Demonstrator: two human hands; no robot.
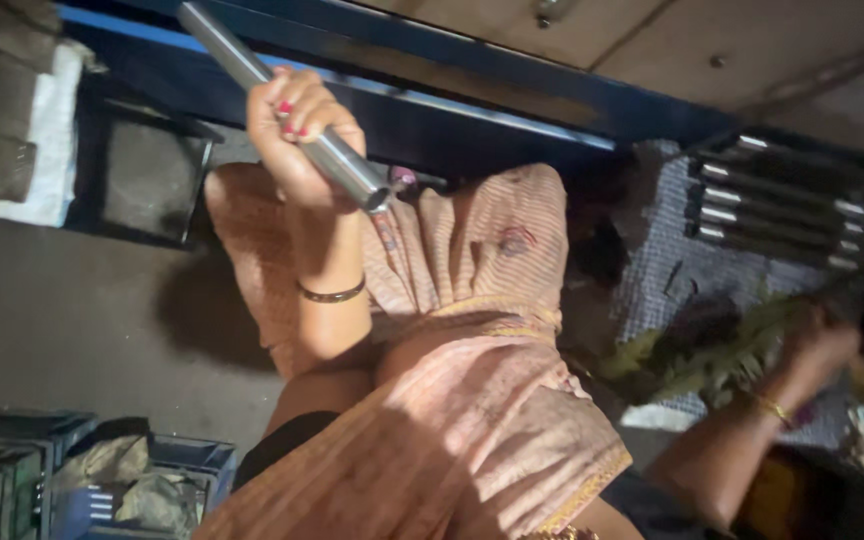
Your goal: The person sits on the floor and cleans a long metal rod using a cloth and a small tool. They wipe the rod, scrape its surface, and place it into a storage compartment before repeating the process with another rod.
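Head view: the left hand (297, 135) is raised, its grip closed round a shiny steel rod (282, 105) held slantwise above the lap. The right hand (820, 350) reaches out to a green rag (712, 355) lying on a checked cloth (667, 270); blur hides whether its grip is shut. Behind it, more rods (777, 205) lie in a row. By the look of it, one rod is in hand, the row already laid down.

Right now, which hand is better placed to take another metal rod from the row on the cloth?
The right hand, probably. It is blurred but lies just below the row of rods on the checked cloth. The left hand already grips a metal rod, far from them.
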